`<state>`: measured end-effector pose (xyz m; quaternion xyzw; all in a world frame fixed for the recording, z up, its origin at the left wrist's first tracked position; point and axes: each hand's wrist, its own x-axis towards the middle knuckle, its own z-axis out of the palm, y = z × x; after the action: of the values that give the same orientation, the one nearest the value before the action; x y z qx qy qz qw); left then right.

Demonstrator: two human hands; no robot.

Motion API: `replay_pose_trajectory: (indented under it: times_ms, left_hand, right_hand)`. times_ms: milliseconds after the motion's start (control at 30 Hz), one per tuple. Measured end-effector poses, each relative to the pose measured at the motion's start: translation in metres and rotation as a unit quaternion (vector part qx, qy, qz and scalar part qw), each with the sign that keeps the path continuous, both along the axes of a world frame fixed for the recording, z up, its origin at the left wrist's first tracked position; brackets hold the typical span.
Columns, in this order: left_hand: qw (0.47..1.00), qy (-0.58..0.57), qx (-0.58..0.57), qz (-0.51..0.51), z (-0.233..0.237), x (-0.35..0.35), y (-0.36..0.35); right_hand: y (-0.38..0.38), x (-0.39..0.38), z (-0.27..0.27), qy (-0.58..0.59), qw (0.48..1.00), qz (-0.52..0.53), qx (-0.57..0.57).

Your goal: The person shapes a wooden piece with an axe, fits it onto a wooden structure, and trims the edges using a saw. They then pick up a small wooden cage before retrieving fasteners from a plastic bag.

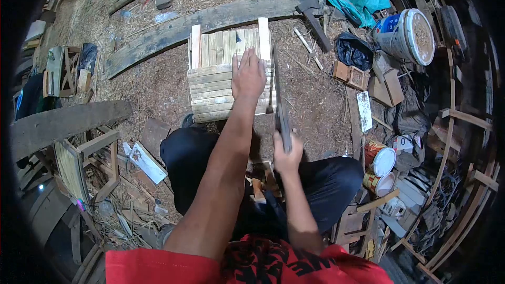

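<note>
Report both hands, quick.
Left hand: open, resting on the slats.
Right hand: closed, holding a long tool.

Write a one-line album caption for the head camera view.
Left hand resting on a slatted wooden piece, right hand gripping a long tool beside it, above a littered floor.

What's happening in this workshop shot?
Someone is sitting on littered ground, handling a slatted wooden piece in front of them. The left hand rests palm-down on it, fingers pointing away. The right hand grips a long, narrow tool, possibly a saw, alongside the piece's right edge. Can't tell whether it's touching the wood. Two pale strips project past the piece's far end.
</note>
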<state>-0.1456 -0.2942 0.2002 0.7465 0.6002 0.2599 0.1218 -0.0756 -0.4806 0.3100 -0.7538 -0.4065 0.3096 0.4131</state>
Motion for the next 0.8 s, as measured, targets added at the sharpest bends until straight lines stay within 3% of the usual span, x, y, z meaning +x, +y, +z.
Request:
replay_pose_trajectory:
  times_ms: [33,133,200,300,433,533,567,667,733,800]
  left_hand:
    - [1.000,0.000,0.003,0.008,0.003,0.001,0.007]
    - [0.999,-0.004,-0.036,-0.001,0.016,-0.001,0.011]
    - [0.999,-0.002,-0.040,-0.002,0.013,-0.002,0.008]
    - [0.999,-0.012,-0.035,0.004,0.013,-0.002,0.009]
    - [0.999,-0.002,-0.039,0.010,0.010,-0.001,0.006]
    - [0.999,-0.002,-0.039,0.013,0.014,-0.001,0.008]
    - [0.999,-0.001,-0.044,0.011,0.016,-0.001,0.008]
    - [1.000,-0.021,-0.015,0.016,0.011,0.003,0.007]
    - [1.000,-0.016,-0.009,0.012,0.009,0.001,0.007]
    - [1.000,-0.017,-0.019,0.003,0.014,-0.001,0.006]
  right_hand:
    - [-0.008,-0.007,0.003,0.023,0.998,-0.034,0.037]
    - [0.020,0.000,-0.009,0.072,0.997,-0.033,0.002]
    - [0.070,0.004,-0.029,-0.030,0.999,-0.021,0.004]
    - [0.116,0.018,-0.033,0.114,0.989,-0.090,-0.009]
    - [0.127,0.043,0.028,0.203,0.960,-0.098,0.167]
    - [0.134,0.081,0.035,0.160,0.977,-0.016,0.138]
    - [0.133,0.087,0.036,0.078,0.992,-0.007,0.096]
    - [0.113,0.090,0.018,-0.015,0.999,-0.009,0.027]
    - [0.084,0.080,-0.017,0.047,0.998,-0.040,0.017]
    - [0.056,0.048,-0.014,0.091,0.993,-0.066,0.027]
